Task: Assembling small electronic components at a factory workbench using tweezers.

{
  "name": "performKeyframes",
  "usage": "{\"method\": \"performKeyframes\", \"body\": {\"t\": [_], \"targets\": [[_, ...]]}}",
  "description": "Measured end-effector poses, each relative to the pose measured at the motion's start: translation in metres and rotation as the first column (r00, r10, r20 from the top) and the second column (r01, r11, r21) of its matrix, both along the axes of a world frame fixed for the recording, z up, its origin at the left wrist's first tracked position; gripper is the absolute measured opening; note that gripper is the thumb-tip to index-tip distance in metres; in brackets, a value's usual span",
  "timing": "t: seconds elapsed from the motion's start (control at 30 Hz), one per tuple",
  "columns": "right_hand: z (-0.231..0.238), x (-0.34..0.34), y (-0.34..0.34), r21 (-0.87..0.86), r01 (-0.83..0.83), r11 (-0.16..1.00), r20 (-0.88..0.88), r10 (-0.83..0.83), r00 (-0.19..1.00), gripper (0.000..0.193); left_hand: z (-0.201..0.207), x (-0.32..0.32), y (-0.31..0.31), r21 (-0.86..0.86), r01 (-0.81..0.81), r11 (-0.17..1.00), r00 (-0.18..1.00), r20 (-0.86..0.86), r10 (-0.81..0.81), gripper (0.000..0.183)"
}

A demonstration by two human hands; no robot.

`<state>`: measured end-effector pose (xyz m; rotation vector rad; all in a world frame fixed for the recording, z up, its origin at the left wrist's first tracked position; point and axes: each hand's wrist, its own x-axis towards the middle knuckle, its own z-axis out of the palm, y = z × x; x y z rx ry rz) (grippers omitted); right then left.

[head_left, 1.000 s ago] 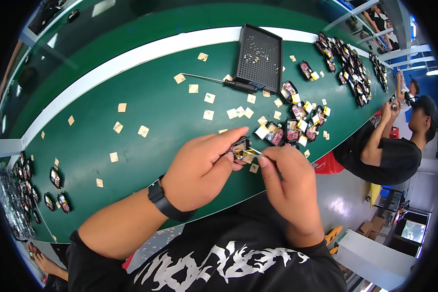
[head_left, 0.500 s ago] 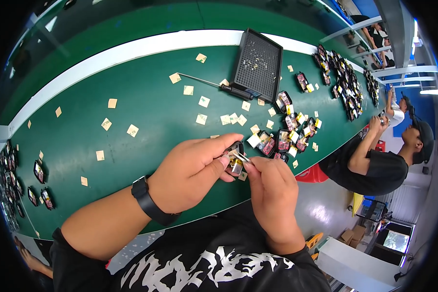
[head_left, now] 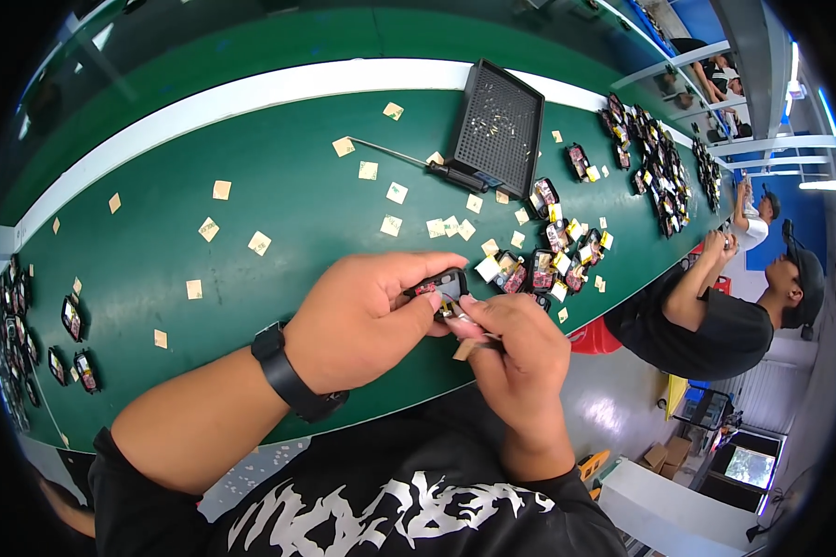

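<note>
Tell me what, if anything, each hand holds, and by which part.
The left hand holds a black-cased electronic unit by its left side. The right hand is at the unit's right end; what it grips cannot be told.

A small black-cased device (head_left: 451, 278) is gripped by the left hand (head_left: 367, 316), with the right hand (head_left: 522, 348) held close against it; paper squares (head_left: 259, 243) are scattered across the green table (head_left: 306, 200)

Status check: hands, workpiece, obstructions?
Left hand holding small black-cased device. Right hand at its edge, grip unclear. Tan square by right hand. No obstruction seen; screwdriver, black tray lie beyond.
</note>
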<state>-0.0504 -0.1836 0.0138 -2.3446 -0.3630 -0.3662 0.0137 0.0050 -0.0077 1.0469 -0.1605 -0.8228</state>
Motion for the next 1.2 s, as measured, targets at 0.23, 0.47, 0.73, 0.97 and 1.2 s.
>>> {"method": "performKeyframes", "body": {"t": [0.23, 0.47, 0.73, 0.97, 1.2], "targets": [[-0.002, -0.006, 0.011, 0.365, 0.281, 0.888, -0.339, -0.155, 0.928, 0.013, 0.002, 0.000, 0.001, 0.133, -0.017, 0.991, 0.993, 0.118, 0.001, 0.033], [-0.012, 0.001, 0.012, 0.325, 0.167, 0.931, -0.163, -0.119, 0.979, 0.012, 0.002, 0.000, 0.000, 0.128, -0.042, 0.991, 0.990, 0.136, 0.025, 0.033], [-0.003, 0.001, 0.015, 0.313, 0.266, 0.912, -0.315, -0.165, 0.935, 0.014, 0.002, 0.002, 0.002, 0.210, 0.016, 0.978, 0.978, 0.198, -0.059, 0.037], [0.004, 0.003, 0.013, 0.154, 0.234, 0.960, -0.263, -0.188, 0.946, 0.013, -0.003, -0.001, 0.001, 0.127, 0.014, 0.992, 0.981, 0.189, -0.038, 0.040], [0.012, 0.004, 0.018, 0.041, 0.209, 0.977, -0.209, -0.196, 0.958, 0.011, -0.002, 0.001, 0.004, 0.248, -0.010, 0.969, 0.905, 0.414, -0.096, 0.042]]}}
